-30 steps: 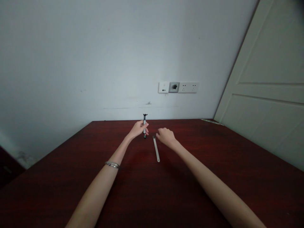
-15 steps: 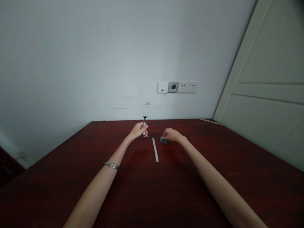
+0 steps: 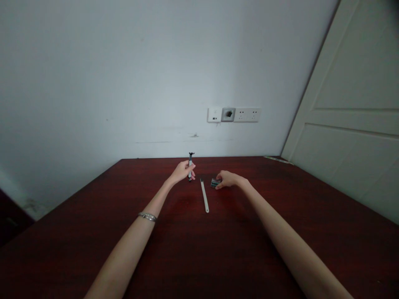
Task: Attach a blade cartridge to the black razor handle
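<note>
My left hand [image 3: 182,171] is closed round a slim grey razor handle [image 3: 190,166] and holds it upright, its dark head up, over the far part of the dark red table [image 3: 199,245]. My right hand [image 3: 228,179] rests on the table with its fingers pinched on a small teal and dark cartridge pack [image 3: 214,182]. Between the hands a thin white stick [image 3: 204,195] lies flat, pointing away from me. A silver bracelet [image 3: 147,216] sits on my left wrist.
A white wall rises behind the table with a row of sockets [image 3: 233,114]. A cream door [image 3: 352,108] stands at the right. A thin pale strip [image 3: 277,159] lies at the far right corner of the table.
My right hand has moved right from the top of the white stick to the small pack and closed its fingers on it. My left hand has kept the razor handle upright in place.
</note>
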Demonstrator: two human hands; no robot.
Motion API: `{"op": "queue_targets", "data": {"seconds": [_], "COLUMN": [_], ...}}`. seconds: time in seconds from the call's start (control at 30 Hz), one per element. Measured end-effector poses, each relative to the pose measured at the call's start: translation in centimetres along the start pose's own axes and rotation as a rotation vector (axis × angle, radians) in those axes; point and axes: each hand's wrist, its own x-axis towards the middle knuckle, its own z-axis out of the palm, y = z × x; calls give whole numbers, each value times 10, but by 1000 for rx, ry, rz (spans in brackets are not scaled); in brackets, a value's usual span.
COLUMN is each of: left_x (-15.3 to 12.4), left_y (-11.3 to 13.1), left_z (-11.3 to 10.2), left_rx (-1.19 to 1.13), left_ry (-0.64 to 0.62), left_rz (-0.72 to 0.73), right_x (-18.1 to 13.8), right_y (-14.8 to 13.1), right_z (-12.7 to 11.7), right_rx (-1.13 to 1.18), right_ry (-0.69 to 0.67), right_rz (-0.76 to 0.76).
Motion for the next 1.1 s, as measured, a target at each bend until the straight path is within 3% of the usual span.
{"op": "queue_targets", "data": {"seconds": [0.23,0.5,0.77,1.1], "left_x": [-1,-1,-1,-1], "left_y": [3,2,3,3], "left_z": [1,2,2,3], "left_rx": [-12,-20,-12,-2], "left_ry": [4,4,2,10], "left_rz": [-9,-13,-20,-32], "right_x": [-1,-1,5,10], "right_y": [-2,-5,-7,-1], "right_z": [-1,-8,2,9], "right_rx": [108,74,45,25], "right_ry": [-30,137,116,125], "right_rz": [-53,-105,-38,-73]}}
